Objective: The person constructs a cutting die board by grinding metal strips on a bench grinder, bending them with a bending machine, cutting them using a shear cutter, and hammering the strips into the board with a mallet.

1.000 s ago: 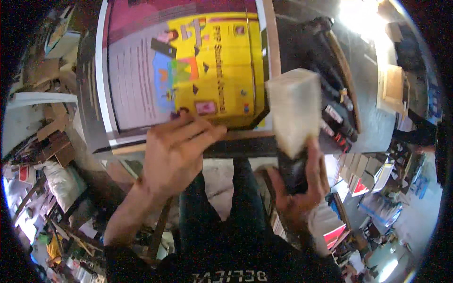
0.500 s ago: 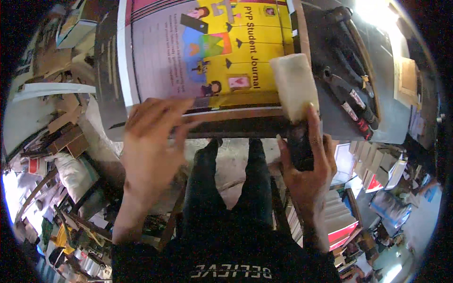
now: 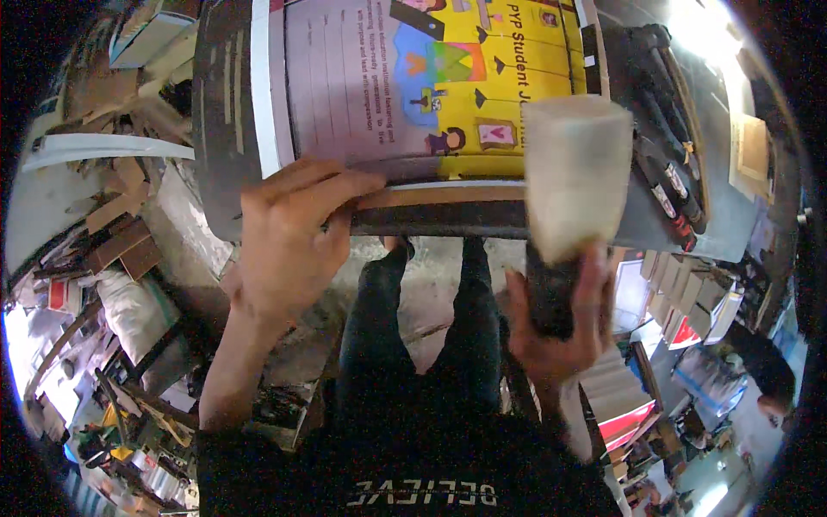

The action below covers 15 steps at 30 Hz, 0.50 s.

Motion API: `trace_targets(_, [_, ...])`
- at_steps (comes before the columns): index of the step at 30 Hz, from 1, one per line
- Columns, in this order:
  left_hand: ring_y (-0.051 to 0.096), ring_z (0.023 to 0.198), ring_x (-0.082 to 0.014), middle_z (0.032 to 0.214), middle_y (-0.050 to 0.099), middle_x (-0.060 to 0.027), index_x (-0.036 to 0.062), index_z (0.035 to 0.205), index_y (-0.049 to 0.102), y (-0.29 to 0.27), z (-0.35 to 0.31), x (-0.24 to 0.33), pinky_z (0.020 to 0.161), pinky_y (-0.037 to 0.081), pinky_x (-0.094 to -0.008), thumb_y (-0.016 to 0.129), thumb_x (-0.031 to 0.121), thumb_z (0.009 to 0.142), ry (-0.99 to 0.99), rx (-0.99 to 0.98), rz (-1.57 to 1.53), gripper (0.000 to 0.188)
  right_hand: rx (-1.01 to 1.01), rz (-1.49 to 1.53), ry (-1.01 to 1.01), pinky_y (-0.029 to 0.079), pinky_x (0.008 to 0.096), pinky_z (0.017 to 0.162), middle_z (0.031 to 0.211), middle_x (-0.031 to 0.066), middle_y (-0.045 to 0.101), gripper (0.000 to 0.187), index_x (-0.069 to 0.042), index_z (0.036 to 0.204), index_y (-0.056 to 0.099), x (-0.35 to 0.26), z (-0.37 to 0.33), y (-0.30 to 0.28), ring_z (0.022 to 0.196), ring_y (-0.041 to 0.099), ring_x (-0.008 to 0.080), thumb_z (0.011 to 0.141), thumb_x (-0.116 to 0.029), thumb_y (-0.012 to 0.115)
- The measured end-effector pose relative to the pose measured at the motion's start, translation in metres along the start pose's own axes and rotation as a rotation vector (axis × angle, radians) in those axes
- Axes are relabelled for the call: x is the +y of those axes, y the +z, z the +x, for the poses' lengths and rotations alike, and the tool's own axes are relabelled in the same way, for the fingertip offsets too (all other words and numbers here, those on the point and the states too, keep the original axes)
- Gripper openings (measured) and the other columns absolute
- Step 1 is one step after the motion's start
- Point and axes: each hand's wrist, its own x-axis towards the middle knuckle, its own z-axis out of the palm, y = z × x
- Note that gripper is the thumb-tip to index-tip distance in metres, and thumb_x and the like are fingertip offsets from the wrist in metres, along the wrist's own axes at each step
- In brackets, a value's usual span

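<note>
A yellow and purple printed sheet with cartoon drawings [image 3: 345,103] lies on a brown board with a white strip [image 3: 269,95] along its left side. My left hand [image 3: 297,220] is closed at the near edge of the sheet, fingers bent over the top and the thumb lower down. In my right hand [image 3: 564,323] is a tool with a broad pale head [image 3: 575,172] and a dark handle; motion blurs it. The fingers wrap around the handle, and the head covers the sheet's near right corner.
Dark hand tools, some with red grips [image 3: 676,215], lie right of the sheet on the grey tabletop [image 3: 715,207]. Stacked books or boards [image 3: 689,289] stand lower right. Cardboard pieces and a white sack [image 3: 142,314] are on the left. A person in dark clothing [image 3: 762,362] shows at far right.
The view has shifted, so the sheet sits farther right and higher. My left hand's fingers have come down onto its near edge. The pale-headed tool has moved right and points more upright.
</note>
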Motion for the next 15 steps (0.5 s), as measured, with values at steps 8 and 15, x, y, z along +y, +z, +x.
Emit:
trace_targets(8, [0.066,0.076,-0.0302,0.082,0.067,-0.0101,0.0059,0.093,0.073,0.008,0.005,-0.002,0.067,0.054,-0.0385,0.063,-0.009,0.067,0.005,0.04,0.016,0.031,-0.146,0.008,-0.098,0.054,0.0437,0.085,0.112,0.0227,0.067,0.067,-0.003,0.132,0.058,0.011,-0.025,0.001,0.093,0.068,0.0356,0.071,-0.016,0.084])
trace_targets(15, [0.066,0.074,-0.0292,0.08,0.066,-0.0099,0.0061,0.094,0.074,0.002,-0.005,-0.007,0.066,0.054,-0.0376,0.065,-0.009,0.061,-0.021,0.034,0.027,0.037,-0.262,0.019,0.014,0.054,0.0413,0.085,0.117,0.026,0.063,0.073,0.008,0.134,0.049,0.01,0.028,-0.041,0.1,0.067,0.0368,0.075,-0.019,0.082])
